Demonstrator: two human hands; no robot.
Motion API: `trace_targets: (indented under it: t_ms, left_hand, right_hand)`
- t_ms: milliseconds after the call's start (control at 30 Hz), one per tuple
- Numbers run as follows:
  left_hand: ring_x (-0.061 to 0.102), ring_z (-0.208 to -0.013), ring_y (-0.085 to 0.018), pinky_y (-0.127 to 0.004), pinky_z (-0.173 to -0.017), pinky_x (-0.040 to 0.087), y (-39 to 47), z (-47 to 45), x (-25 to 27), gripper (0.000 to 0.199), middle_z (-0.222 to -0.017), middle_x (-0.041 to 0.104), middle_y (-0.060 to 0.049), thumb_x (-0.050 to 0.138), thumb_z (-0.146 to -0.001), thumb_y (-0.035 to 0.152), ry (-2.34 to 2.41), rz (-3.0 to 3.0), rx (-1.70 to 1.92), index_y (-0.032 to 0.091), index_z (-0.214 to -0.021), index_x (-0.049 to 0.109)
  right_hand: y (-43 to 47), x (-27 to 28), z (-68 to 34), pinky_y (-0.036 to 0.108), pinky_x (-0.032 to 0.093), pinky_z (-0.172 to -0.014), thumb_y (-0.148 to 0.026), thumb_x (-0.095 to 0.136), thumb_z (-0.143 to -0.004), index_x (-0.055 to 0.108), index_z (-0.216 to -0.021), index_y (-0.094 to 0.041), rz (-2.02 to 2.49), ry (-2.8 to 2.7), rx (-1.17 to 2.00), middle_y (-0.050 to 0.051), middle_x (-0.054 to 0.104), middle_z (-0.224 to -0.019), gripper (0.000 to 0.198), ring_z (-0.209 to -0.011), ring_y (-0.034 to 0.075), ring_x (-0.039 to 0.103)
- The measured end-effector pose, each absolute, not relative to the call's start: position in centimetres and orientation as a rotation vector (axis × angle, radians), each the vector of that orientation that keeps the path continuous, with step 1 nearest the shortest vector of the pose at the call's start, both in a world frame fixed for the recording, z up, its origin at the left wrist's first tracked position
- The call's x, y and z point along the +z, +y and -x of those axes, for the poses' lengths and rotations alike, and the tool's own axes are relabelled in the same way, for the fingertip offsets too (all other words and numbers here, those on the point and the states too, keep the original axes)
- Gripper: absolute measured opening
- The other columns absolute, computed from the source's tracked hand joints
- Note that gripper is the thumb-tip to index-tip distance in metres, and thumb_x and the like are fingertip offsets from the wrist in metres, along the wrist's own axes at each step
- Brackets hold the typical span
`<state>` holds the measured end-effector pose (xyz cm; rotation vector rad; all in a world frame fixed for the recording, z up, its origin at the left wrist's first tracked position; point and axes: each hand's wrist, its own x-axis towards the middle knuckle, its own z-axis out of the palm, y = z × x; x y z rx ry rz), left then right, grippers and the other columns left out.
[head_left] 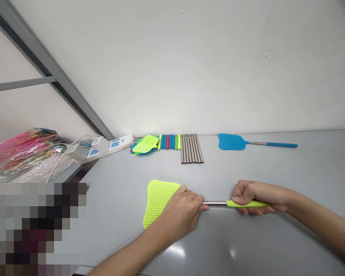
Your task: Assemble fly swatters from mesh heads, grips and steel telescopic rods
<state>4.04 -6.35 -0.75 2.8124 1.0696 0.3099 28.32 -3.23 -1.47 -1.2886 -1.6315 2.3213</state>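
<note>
A yellow-green fly swatter with a perforated head lies across both my hands, above the grey table. My left hand is closed around its neck, just beside the head, and hides that joint. Wrapped round the yellow-green handle is my right hand. Between the hands a short stretch of shiny metal rod shows. Farther back on the table lies a whole blue fly swatter, its head to the left and its handle to the right.
Along the wall lie a pile of swatter heads, a row of coloured handles and several metal rods. At the left are a white power strip with plugs and cables, and plastic-wrapped colourful items. The lower left corner is pixelated.
</note>
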Motion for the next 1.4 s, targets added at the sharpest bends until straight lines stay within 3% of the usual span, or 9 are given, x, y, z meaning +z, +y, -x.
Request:
trace_targets:
  t_ms: [233,500,933,1300,1400]
  left_hand:
    - [0.044,-0.057,-0.012,-0.028,-0.059,0.029,-6.4,-4.0,-0.7,0.028,-0.06,0.052,0.0,0.028,-0.088,0.025,1.052,-2.833,0.315,0.017,-0.065,0.042]
    - [0.044,-0.057,-0.012,-0.028,-0.062,0.03,-6.4,-4.3,-0.5,0.029,-0.06,0.053,0.001,0.028,-0.088,0.027,1.083,-2.78,0.271,0.017,-0.065,0.041]
    - [0.048,-0.063,-0.012,-0.028,-0.066,0.032,-5.4,-4.0,0.3,0.03,-0.062,0.056,0.002,0.033,-0.087,0.032,1.087,-2.62,0.294,0.018,-0.068,0.051]
    - [0.047,-0.066,-0.012,-0.027,-0.07,0.03,-5.0,-3.4,0.4,0.027,-0.062,0.052,0.003,0.044,-0.081,0.04,1.089,-2.56,0.348,0.018,-0.066,0.049]
    - [0.047,-0.071,-0.013,-0.028,-0.073,0.03,-4.8,-3.1,0.6,0.024,-0.069,0.053,0.002,0.048,-0.078,0.042,1.094,-2.567,0.36,0.018,-0.072,0.052]
  right_hand:
    - [-3.8,-1.3,-28.0,0.018,0.008,-0.022,-0.043,0.046,-0.076,0.054,-0.059,-0.013,1.281,-1.479,2.503,-0.006,0.037,-0.033,0.035,-0.022,0.003,0.02]
    - [-3.9,-0.8,-27.8,0.017,0.011,-0.026,-0.049,0.041,-0.08,0.056,-0.067,-0.013,1.261,-1.696,2.344,-0.007,0.037,-0.039,0.041,-0.028,0.003,0.022]
    - [-2.4,0.1,-28.9,0.016,0.018,-0.032,-0.04,0.056,-0.075,0.054,-0.084,-0.014,1.166,-1.968,2.144,-0.005,0.044,-0.055,0.028,-0.037,0.001,0.028]
    - [-1.7,-0.2,-29.7,0.018,0.018,-0.035,-0.04,0.052,-0.077,0.055,-0.081,-0.014,1.139,-1.961,2.091,-0.005,0.043,-0.054,0.027,-0.038,0.002,0.029]
    - [-1.3,0.1,-30.2,0.02,0.018,-0.037,-0.041,0.051,-0.078,0.053,-0.071,-0.014,1.157,-1.984,2.003,-0.005,0.04,-0.052,0.028,-0.039,0.003,0.027]
